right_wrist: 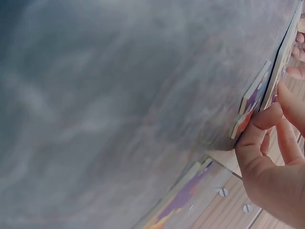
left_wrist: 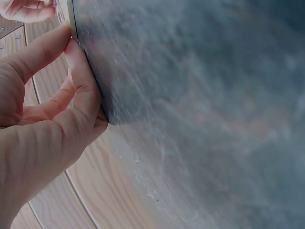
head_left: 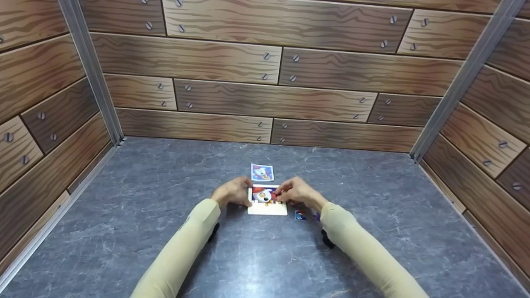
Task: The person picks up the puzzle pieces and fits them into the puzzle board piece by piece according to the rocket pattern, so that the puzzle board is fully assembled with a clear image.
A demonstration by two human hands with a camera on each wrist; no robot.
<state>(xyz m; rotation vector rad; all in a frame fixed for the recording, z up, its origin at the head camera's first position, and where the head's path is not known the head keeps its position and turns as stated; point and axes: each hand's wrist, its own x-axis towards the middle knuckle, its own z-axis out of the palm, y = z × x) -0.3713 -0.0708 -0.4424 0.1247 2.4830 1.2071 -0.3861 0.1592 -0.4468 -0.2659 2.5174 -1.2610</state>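
Note:
A flat puzzle board (head_left: 267, 210) with a pale frame lies on the grey table, a white cartoon animal's picture partly filling its tray. My left hand (head_left: 234, 191) holds the board's left side; in the left wrist view its thumb (left_wrist: 50, 46) and forefinger pinch the edge. From the right, my right hand (head_left: 299, 191) reaches over the picture's right part. Its curled thumb and forefinger (right_wrist: 262, 121) pinch a small purple puzzle piece at the board's edge, mostly hidden by the fingers. Loose puzzle pieces (head_left: 300, 215) lie beside the board, below the right hand.
Behind the board lies a square picture card (head_left: 262, 172) showing a similar cartoon animal. Another loose piece (head_left: 317, 216) shows by the right sleeve. Wood-patterned walls (head_left: 265, 95) with metal corner posts (head_left: 451, 91) enclose the table (head_left: 165, 174) at the back and both sides.

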